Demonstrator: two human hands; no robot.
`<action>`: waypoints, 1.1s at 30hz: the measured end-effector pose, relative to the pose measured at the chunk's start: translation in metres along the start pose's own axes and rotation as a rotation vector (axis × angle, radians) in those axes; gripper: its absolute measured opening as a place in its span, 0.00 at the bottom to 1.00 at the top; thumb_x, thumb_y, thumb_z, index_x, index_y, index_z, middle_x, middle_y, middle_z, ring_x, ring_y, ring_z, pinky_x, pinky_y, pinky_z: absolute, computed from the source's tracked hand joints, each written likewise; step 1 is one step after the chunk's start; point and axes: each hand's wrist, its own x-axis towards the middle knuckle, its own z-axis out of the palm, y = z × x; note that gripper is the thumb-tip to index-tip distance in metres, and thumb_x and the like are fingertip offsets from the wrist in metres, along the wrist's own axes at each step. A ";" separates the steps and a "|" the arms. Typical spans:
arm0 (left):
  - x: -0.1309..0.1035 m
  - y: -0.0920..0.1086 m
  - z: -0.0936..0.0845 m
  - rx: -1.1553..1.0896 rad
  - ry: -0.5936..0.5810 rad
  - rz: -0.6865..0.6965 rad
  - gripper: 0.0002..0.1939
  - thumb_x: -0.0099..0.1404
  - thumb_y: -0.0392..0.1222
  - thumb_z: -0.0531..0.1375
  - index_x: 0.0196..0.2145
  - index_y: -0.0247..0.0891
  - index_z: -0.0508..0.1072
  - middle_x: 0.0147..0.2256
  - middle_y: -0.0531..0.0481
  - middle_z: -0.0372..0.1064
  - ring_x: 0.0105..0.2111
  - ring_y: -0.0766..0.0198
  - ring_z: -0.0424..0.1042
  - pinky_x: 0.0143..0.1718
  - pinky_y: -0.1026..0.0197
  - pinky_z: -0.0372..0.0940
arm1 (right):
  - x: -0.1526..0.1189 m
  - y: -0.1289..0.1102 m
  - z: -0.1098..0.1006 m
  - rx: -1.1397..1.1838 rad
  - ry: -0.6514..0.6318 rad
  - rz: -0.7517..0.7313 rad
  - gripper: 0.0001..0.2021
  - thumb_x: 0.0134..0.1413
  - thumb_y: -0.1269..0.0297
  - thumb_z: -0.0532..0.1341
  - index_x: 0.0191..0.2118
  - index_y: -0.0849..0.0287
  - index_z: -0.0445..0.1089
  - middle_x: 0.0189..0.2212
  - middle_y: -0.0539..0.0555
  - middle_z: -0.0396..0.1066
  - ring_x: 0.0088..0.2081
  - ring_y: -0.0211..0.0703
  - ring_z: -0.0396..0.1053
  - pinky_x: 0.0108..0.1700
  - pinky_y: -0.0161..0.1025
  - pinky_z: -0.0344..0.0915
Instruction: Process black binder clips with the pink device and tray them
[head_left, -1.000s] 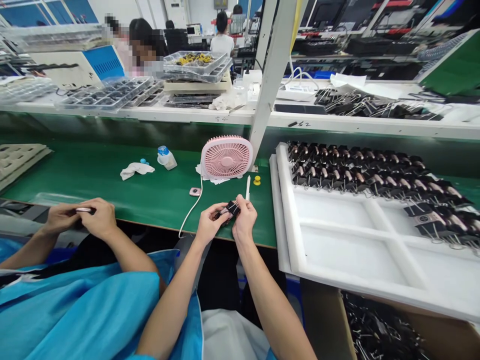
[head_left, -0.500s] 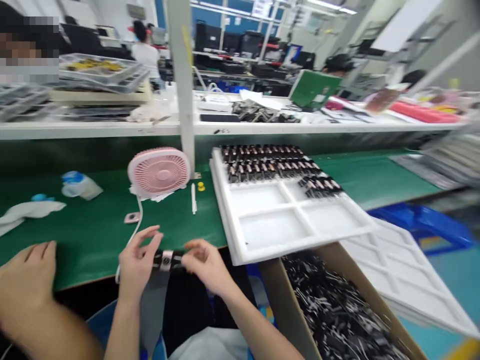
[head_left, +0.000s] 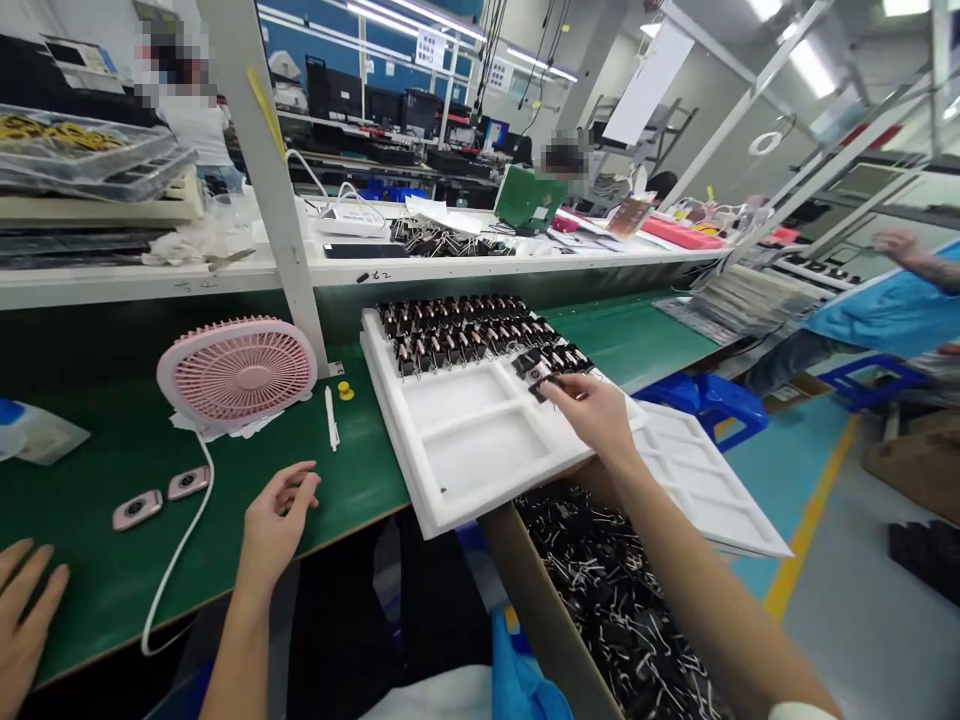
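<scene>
Right hand (head_left: 596, 415) pinching clipped part (head_left: 541, 385) over white tray (head_left: 457, 470), left hand (head_left: 276, 520) empty

Co-worker's hand (head_left: 22, 620) cut off; faces blurred.

Bare green tabletop (head_left: 360, 470) lies open between the pink fan (head_left: 237, 368) and the near edge, crossed only by the fan's white cable (head_left: 180, 560) to the left. Right of the fan, a white pen (head_left: 328, 417) and the white foam tray (head_left: 465, 450) block the way; the tray's near compartments are bare, its far rows packed with clips (head_left: 457, 325).
</scene>
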 end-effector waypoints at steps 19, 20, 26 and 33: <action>-0.003 -0.013 -0.005 -0.027 0.047 -0.007 0.33 0.57 0.67 0.66 0.50 0.39 0.77 0.41 0.48 0.75 0.36 0.66 0.73 0.37 0.67 0.68 | 0.049 0.049 0.036 -0.514 0.205 -0.234 0.18 0.65 0.53 0.60 0.53 0.58 0.73 0.54 0.57 0.70 0.41 0.46 0.71 0.39 0.41 0.58; -0.003 -0.013 -0.005 -0.032 0.059 0.009 0.32 0.58 0.65 0.67 0.50 0.39 0.77 0.41 0.48 0.75 0.35 0.67 0.73 0.37 0.67 0.67 | 0.042 0.054 0.028 -0.388 0.296 -0.244 0.20 0.64 0.52 0.60 0.53 0.60 0.73 0.51 0.58 0.71 0.37 0.44 0.70 0.39 0.41 0.60; -0.005 -0.008 -0.001 0.062 0.103 0.045 0.24 0.60 0.63 0.66 0.48 0.48 0.78 0.41 0.53 0.76 0.37 0.63 0.74 0.43 0.58 0.71 | -0.016 0.161 -0.014 -0.167 0.730 0.331 0.32 0.74 0.52 0.30 0.53 0.72 0.62 0.45 0.70 0.68 0.42 0.47 0.68 0.41 0.40 0.65; -0.015 0.013 0.005 0.115 0.107 0.046 0.19 0.61 0.65 0.65 0.45 0.55 0.78 0.39 0.55 0.74 0.39 0.57 0.73 0.60 0.30 0.67 | -0.096 0.299 0.014 -0.452 0.019 0.504 0.13 0.59 0.69 0.58 0.47 0.67 0.72 0.47 0.67 0.71 0.46 0.52 0.67 0.47 0.45 0.61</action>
